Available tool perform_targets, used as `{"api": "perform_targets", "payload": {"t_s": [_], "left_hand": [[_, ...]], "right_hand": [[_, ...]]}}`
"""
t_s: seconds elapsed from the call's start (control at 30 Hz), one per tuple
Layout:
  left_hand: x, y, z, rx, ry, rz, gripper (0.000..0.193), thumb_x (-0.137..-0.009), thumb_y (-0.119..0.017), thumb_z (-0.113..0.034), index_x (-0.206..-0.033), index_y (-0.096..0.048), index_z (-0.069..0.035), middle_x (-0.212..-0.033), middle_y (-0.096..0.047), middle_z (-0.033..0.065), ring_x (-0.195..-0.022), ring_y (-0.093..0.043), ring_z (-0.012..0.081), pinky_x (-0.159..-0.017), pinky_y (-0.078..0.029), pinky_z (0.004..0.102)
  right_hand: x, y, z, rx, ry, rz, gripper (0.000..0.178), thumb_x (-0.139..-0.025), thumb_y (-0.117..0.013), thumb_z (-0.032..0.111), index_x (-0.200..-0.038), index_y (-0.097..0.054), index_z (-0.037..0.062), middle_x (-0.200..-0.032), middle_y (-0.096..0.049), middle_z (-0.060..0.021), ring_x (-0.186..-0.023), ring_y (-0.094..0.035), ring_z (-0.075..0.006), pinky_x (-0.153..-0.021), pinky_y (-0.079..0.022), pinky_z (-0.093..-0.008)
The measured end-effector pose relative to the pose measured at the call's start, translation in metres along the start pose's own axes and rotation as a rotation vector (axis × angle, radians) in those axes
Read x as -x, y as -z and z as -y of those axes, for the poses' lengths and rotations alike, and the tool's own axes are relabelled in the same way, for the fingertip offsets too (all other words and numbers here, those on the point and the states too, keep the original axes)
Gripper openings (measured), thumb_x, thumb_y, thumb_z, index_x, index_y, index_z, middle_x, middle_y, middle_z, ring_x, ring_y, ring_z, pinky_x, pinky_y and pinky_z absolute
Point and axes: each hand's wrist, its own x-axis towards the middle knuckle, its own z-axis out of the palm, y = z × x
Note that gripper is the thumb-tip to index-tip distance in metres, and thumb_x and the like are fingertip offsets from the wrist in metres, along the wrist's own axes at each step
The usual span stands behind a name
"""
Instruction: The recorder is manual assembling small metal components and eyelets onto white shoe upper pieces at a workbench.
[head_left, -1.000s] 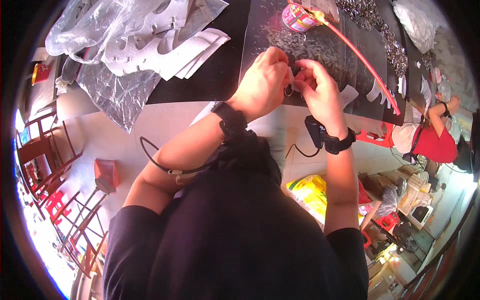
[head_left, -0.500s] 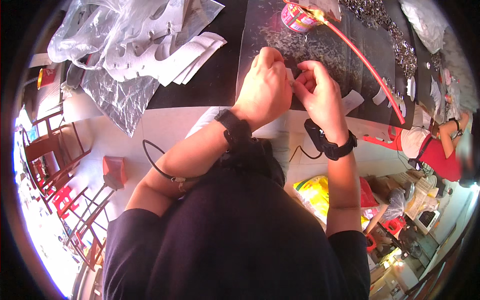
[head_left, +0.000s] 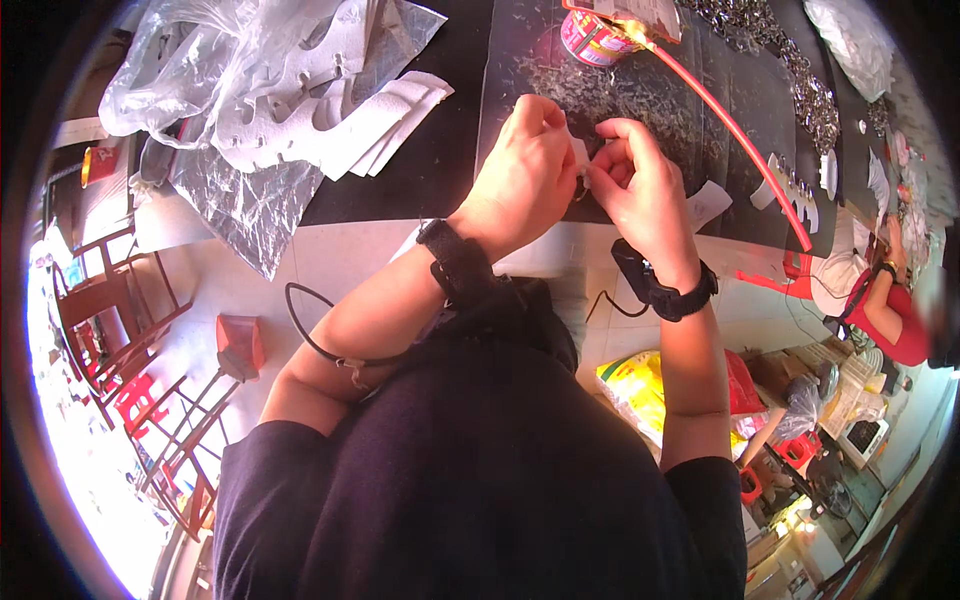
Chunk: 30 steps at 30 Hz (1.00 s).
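On black table (head_left: 450,150): metal bits (head_left: 640,95).

One head-worn fisheye looks steeply down, close over the black worktable (head_left: 450,120).

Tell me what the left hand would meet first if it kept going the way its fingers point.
The left hand points right, toward the right hand. Its fingers would meet the small part pinched between them, then the right hand's fingertips; they already look nearly touching.
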Motion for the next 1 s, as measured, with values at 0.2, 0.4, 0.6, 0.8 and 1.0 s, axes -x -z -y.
{"api": "perform_targets", "payload": {"t_s": [0.2,0.4,0.6,0.8,1.0], "left_hand": [[-0.006,0.007,-0.003,-0.019,-0.022,0.079,0.004,-0.066,-0.06,0.003,-0.07,-0.058,0.002,-0.098,-0.048,0.0169,-0.089,-0.053,0.0297,-0.075,-0.047,0.0329],[-0.011,0.005,-0.007,-0.185,-0.047,0.107,0.005,-0.066,-0.056,0.001,-0.068,-0.061,0.002,-0.092,-0.051,0.0171,-0.089,-0.053,0.0307,-0.076,-0.047,0.0338],[-0.011,-0.002,-0.009,-0.202,0.052,0.045,0.007,-0.068,-0.057,-0.003,-0.067,-0.058,0.003,-0.093,-0.05,0.018,-0.084,-0.054,0.0324,-0.074,-0.047,0.0363],[-0.009,-0.007,-0.009,-0.228,0.05,0.008,0.01,-0.073,-0.057,-0.005,-0.071,-0.054,0.004,-0.095,-0.048,0.0184,-0.083,-0.054,0.0326,-0.074,-0.047,0.0366],[-0.01,-0.006,-0.015,-0.217,0.077,-0.008,0.01,-0.07,-0.058,-0.006,-0.072,-0.054,0.004,-0.099,-0.044,0.0181,-0.085,-0.05,0.0329,-0.074,-0.045,0.0385]], "right_hand": [[0.0,0.0,0.002,-0.01,-0.03,0.014,0.034,-0.072,-0.059,-0.002,-0.104,-0.05,0.0019,-0.069,-0.061,-0.0088,-0.06,-0.061,-0.0189,-0.059,-0.048,-0.0296],[0.0,-0.002,0.002,0.048,-0.022,-0.008,0.034,-0.073,-0.059,0.0,-0.105,-0.051,0.0023,-0.072,-0.062,-0.0101,-0.064,-0.062,-0.0224,-0.06,-0.048,-0.032],[0.0,-0.003,0.003,0.132,0.01,-0.016,0.033,-0.073,-0.059,0.0,-0.105,-0.049,0.0028,-0.071,-0.061,-0.0106,-0.065,-0.062,-0.0262,-0.06,-0.048,-0.0335],[-0.001,-0.004,-0.001,0.282,0.151,-0.043,0.03,-0.074,-0.059,-0.002,-0.102,-0.048,0.0023,-0.073,-0.059,-0.0092,-0.066,-0.06,-0.0225,-0.059,-0.047,-0.0317],[0.002,-0.008,0.007,0.472,0.299,-0.148,0.026,-0.071,-0.061,-0.001,-0.093,-0.048,0.0049,-0.072,-0.056,-0.0092,-0.071,-0.055,-0.0282,-0.063,-0.045,-0.0382]]}}
